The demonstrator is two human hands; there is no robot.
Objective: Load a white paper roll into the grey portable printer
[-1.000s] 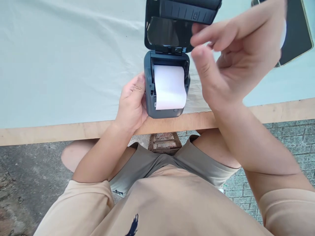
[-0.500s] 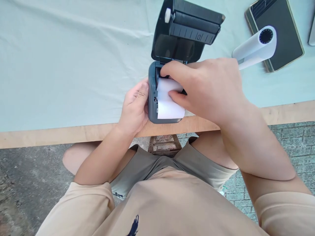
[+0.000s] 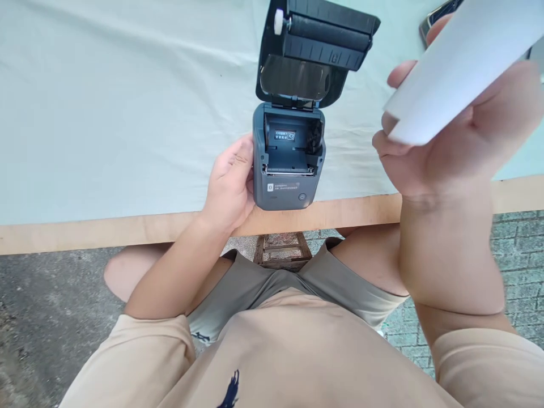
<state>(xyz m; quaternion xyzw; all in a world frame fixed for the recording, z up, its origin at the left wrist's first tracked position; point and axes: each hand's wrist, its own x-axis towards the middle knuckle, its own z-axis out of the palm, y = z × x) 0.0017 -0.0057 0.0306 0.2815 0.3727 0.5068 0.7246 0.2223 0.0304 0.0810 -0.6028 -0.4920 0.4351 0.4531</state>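
Note:
A dark grey portable label printer [image 3: 289, 190] stands near the table edge, its lid [image 3: 301, 76] swung up. The paper bay [image 3: 289, 150] is exposed and has no roll inside. My left hand [image 3: 232, 181] is closed around the printer's left side, with most fingers hidden behind it. My right hand [image 3: 450, 147] is raised at the right, palm towards me. Lying across it is a white paper roll [image 3: 463, 73], large in view and slightly blurred, with its far end past the frame. The fingers curl behind the roll.
A pale green cloth [image 3: 127, 113] covers the table, with a wooden front edge [image 3: 106, 233]. The corner of a dark device [image 3: 431, 22] shows at the top right, mostly hidden by my right hand and the roll. A wooden stool [image 3: 283, 249] is below.
My right hand has left the printer's bay and moved up and right; it now holds a white roll. The paper is gone from the bay. My left hand has barely moved.

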